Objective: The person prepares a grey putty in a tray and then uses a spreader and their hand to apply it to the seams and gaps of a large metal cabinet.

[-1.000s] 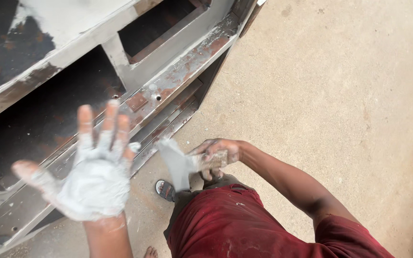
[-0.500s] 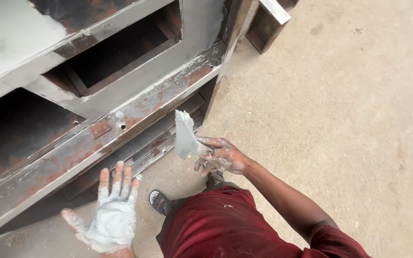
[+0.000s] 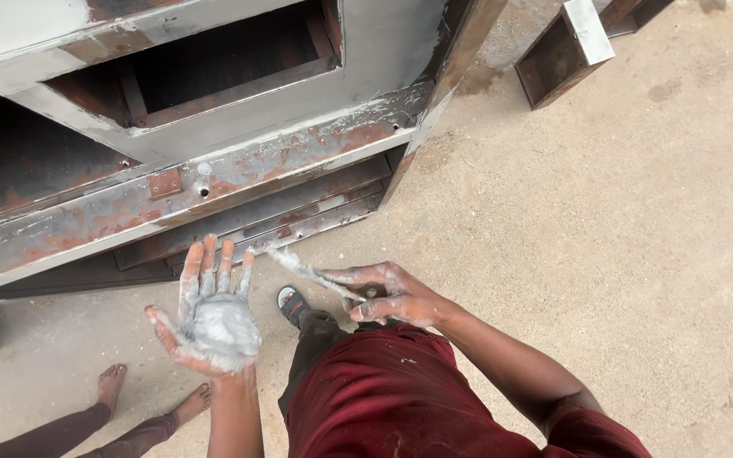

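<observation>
Down by the person's knees, where the dark red shorts (image 3: 400, 399) are filling the bottom of the view, the left hand (image 3: 209, 318) is lying flat open, palm up and fingers spread, carrying a soft grey-white lump of putty (image 3: 218, 326) in the hollow of the palm. Nothing is closing around it; it is simply sitting there. Just beside it, the right hand (image 3: 388, 297) is closing its fingers around the handle end of a thin putty knife (image 3: 307, 270), whose coated blade is pointing out toward the left fingertips without quite touching them. I would judge the putty to be light, soft and sticky, the kind of stuff that smears rather than slips, so cradling it in the palm suits it; the knife looks thin and light, likely a bit springy, and is best held at the handle, since the blade is messy. Under the hands a sandalled foot (image 3: 292, 304) is resting on the concrete floor (image 3: 621, 237), and off to the left another person's bare feet (image 3: 150, 394) are standing well apart from them. Farther out, a large rusty steel frame (image 3: 239, 178), patched with pale filler, is lying across the floor, and beyond it a smaller steel channel piece (image 3: 566, 51) is sitting near the top.
</observation>
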